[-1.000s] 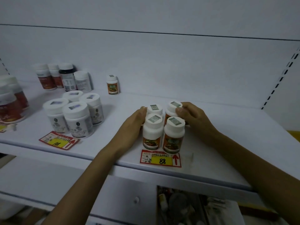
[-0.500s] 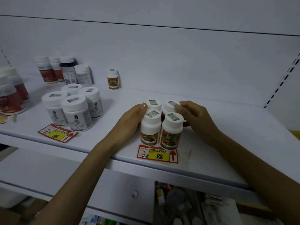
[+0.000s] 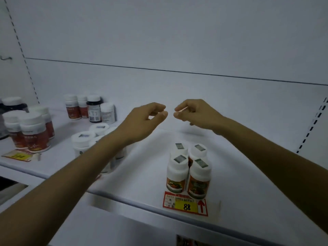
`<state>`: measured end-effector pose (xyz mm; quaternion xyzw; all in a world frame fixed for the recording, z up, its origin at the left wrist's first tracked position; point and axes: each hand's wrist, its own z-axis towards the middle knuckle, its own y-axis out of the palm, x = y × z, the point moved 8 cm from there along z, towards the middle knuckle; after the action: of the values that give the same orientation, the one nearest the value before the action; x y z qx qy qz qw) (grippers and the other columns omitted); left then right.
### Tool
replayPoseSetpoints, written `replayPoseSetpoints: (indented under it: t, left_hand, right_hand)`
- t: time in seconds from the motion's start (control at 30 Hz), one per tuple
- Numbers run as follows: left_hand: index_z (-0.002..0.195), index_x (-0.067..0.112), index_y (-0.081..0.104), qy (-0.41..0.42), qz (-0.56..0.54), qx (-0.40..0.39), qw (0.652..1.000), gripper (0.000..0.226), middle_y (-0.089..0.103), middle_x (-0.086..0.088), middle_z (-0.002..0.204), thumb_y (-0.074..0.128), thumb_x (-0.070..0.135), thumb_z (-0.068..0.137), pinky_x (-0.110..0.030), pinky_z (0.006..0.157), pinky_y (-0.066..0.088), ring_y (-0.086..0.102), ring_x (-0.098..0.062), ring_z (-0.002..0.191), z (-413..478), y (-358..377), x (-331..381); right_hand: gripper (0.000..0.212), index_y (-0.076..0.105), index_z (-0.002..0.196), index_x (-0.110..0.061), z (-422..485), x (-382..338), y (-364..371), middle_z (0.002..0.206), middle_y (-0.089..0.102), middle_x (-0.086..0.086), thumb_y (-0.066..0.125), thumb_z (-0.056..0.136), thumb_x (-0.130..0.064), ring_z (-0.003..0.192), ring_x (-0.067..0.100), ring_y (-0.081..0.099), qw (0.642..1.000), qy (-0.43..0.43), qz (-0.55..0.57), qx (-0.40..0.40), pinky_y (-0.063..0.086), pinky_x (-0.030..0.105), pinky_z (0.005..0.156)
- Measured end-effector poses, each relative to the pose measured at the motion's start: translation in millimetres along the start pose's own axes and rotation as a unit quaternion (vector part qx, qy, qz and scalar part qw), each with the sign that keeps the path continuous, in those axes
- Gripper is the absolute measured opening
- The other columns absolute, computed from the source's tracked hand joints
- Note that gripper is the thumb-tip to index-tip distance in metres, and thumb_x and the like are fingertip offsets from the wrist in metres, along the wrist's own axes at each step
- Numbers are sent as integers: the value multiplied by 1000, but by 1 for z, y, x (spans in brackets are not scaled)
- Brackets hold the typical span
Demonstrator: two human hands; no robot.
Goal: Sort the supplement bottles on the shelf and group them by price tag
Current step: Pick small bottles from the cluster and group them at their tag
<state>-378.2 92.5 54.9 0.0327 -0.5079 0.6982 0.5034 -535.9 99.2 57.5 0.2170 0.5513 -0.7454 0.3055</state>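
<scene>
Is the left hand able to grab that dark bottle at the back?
Probably yes. The left hand is raised and empty, with open air toward the dark bottle. The white bottle close beside it might get bumped.

**Everything else around that display bay**

So the backdrop is a plain white back panel (image 3: 177, 32), pretty dim lighting, with one thin dark seam (image 3: 159, 69) running across it left to right. On each side there's a slotted upright: the left rail (image 3: 19, 45) climbs from behind the stock to the top corner, and the right rail (image 3: 312, 125) is a dashed strip by the far edge. A small metal hook (image 3: 6, 58) sticks out at the far left. Down low on the left is a dark opening (image 3: 10, 185). At the very bottom there's some colourful clutter (image 3: 186, 241), too blurry to tell what it is.
</scene>
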Motion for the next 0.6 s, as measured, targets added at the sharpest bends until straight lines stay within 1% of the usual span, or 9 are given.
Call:
replayPoseSetpoints:
  t: [0.07, 0.17, 0.27, 0.33, 0.4, 0.53, 0.6]
  left_hand:
    - [127, 20, 54, 16, 73, -26, 997, 40, 60, 6, 123, 45, 41, 94, -27, 90, 45, 56, -10, 107, 15, -20, -6]
    - [127, 19, 53, -3, 161, -55, 985, 41, 60, -1, 126, 45, 41, 94, -34, 93, 47, 58, -16, 108, 34, -55, -35]
    - [127, 18, 53, -28, 214, -80, 973, 42, 60, -3, 127, 45, 42, 94, -32, 92, 44, 58, -18, 108, 44, -82, -70]
    - [127, 18, 52, -37, 227, -94, 969, 42, 60, -2, 127, 45, 42, 93, -32, 92, 44, 58, -18, 109, 48, -91, -91]
    - [128, 19, 52, -35, 231, -104, 967, 43, 60, -2, 127, 46, 43, 93, -32, 93, 44, 58, -18, 110, 52, -93, -109]
    - [130, 21, 49, -22, 225, -94, 969, 46, 59, 2, 128, 45, 47, 93, -35, 94, 45, 56, -18, 113, 61, -95, -135]
    - [130, 22, 49, -16, 225, -86, 970, 46, 59, 1, 129, 44, 48, 92, -37, 94, 46, 56, -19, 113, 65, -95, -145]
  right_hand:
    - [33, 62, 111, -20, 24, -33, 9, 105, 64, -1, 66, 85, -40, 95, 14, 61, 995, -28, -92, -32, 48, 28, 81]
    - [39, 59, 117, -20, 58, -74, 29, 112, 56, -2, 65, 85, -42, 95, 14, 53, 968, -61, -235, -58, 43, 30, 83]
    - [45, 55, 123, -19, 93, -94, 59, 122, 57, 0, 62, 87, -44, 104, 19, 53, 924, -57, -371, -77, 39, 32, 79]
    - [50, 53, 126, -17, 117, -98, 83, 125, 58, 3, 61, 87, -47, 111, 23, 55, 890, -43, -445, -94, 41, 33, 79]
    - [51, 53, 127, -16, 141, -97, 104, 125, 58, 5, 60, 87, -47, 111, 24, 56, 872, -24, -478, -105, 42, 33, 79]
    - [52, 50, 130, -16, 179, -83, 134, 125, 58, 5, 60, 87, -44, 109, 24, 57, 875, 31, -474, -96, 43, 33, 80]
    - [51, 49, 130, -16, 189, -69, 144, 123, 59, 6, 59, 88, -42, 105, 24, 57, 868, 62, -484, -91, 43, 33, 77]
